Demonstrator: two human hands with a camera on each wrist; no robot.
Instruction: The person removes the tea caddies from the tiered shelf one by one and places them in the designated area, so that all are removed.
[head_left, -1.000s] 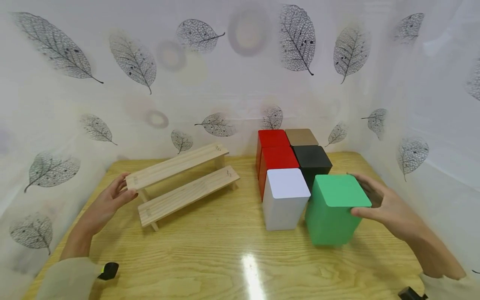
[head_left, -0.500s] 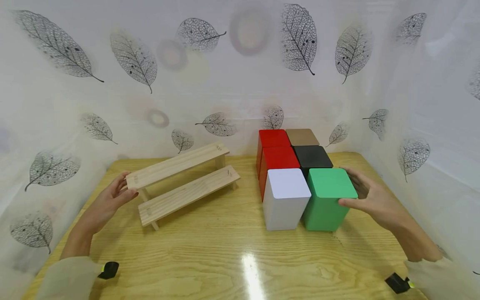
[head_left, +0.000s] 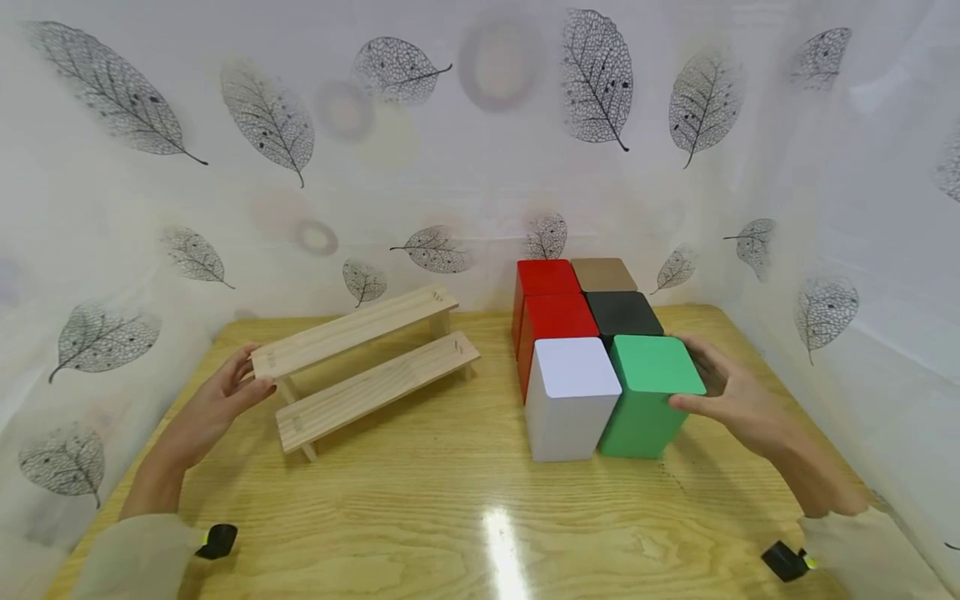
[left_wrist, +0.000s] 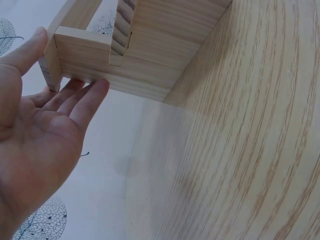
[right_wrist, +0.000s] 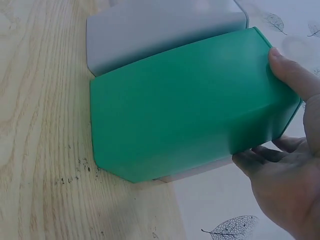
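At the left, a pale wooden two-step shelf stands at a slant on the table. My left hand holds its left end, the thumb in front and the fingers behind; the left wrist view shows the fingers against the wood. At the right, my right hand grips the upper right edges of a tall green box. Its thumb lies on the near face and its fingers reach round the far side, as the right wrist view of the green box shows. The green box stands upright beside a white box.
Behind the white and green boxes stand two red boxes, a black box and a brown box, packed close together. A leaf-patterned white curtain borders the wooden table at the back and sides.
The right hand has moved the green box left and away from me, up against the white and black boxes. My left hand and the wooden shelf have stayed in place.
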